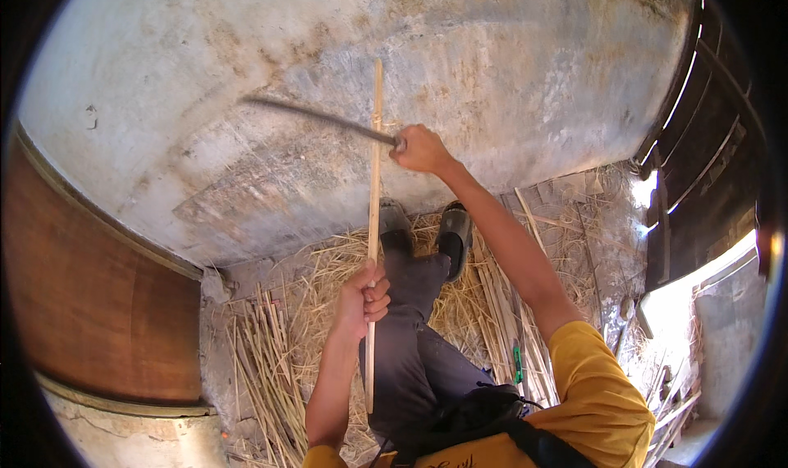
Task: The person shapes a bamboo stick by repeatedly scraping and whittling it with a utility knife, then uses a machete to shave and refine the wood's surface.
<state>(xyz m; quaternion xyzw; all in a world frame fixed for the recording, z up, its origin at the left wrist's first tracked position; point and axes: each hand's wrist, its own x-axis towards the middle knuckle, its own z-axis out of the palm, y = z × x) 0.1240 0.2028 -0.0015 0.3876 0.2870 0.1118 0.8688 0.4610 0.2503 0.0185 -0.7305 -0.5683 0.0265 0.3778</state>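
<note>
My left hand (365, 298) is wrapped round the lower part of a long, pale wooden strip (375, 197), which stands nearly upright in the view. In my right hand (422, 150) is the handle of a long dark blade, a machete (316, 115), pointing to the left and somewhat blurred. The machete crosses the strip near its upper part, close to my right fist. Small shavings (379, 123) curl from the strip beside the blade. Whether the edge bites into the wood cannot be made out.
A stained plaster wall (533, 82) rises ahead of my dark shoes (454, 238). Split strips (267, 369) lie in a bundle at left, and more strips (501, 304) at right. Shavings (328, 263) litter the floor. A brown wooden panel (107, 279) stands at left.
</note>
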